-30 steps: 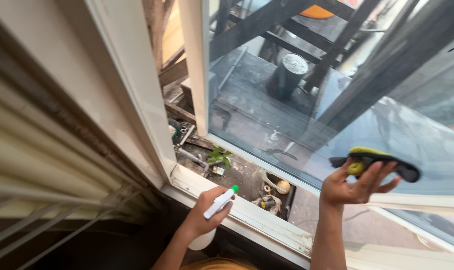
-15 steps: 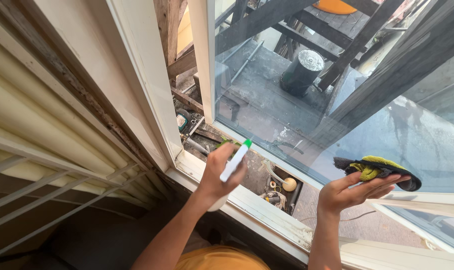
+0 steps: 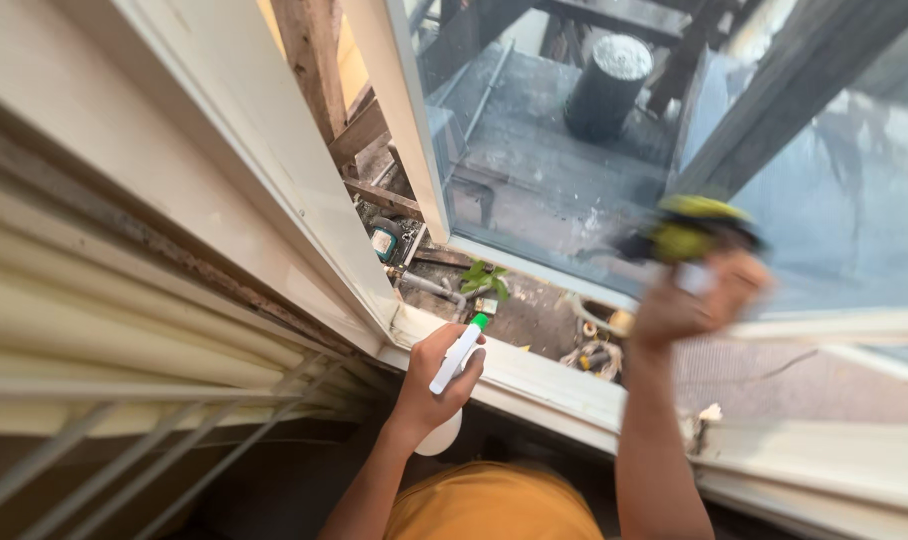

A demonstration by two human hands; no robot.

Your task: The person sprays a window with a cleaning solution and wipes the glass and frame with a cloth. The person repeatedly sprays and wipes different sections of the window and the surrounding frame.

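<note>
— Now, left hand (image 3: 439,375): state and contents?
— Closed around a white spray bottle (image 3: 457,358). Fingers wrapped at the neck, green nozzle tip poking up past the knuckles, round body hanging below the wrist. Held low, right at the near edge of the white sill (image 3: 564,385). Probably parked there as a rest, with the nozzle up and the trigger within a finger's reach.

— Right hand (image 3: 689,300)?
— Raised and blurred. Gripping a yellow-green and black wiping tool (image 3: 689,230) from beneath, tool directly above the palm. Against the window pane (image 3: 574,150) or just off it: cannot tell. Likely gripped from below to keep the tool's head facing the glass.

— Bottle relative to the right hand?
— Well to the left of it and lower. Apart, no contact.

— Tool relative to the left hand?
— Up and to the right, well apart, on the far side of the sill.

— Surroundings?
— Just beyond the left hand, past the sill: a small green plant (image 3: 484,278) among debris on the ground outside. Far above the right hand, seen through the glass: a dark barrel (image 3: 606,85). Left of the left hand and lower: pale railing bars (image 3: 124,440). Beneath both forearms: an orange garment (image 3: 494,505).
</note>
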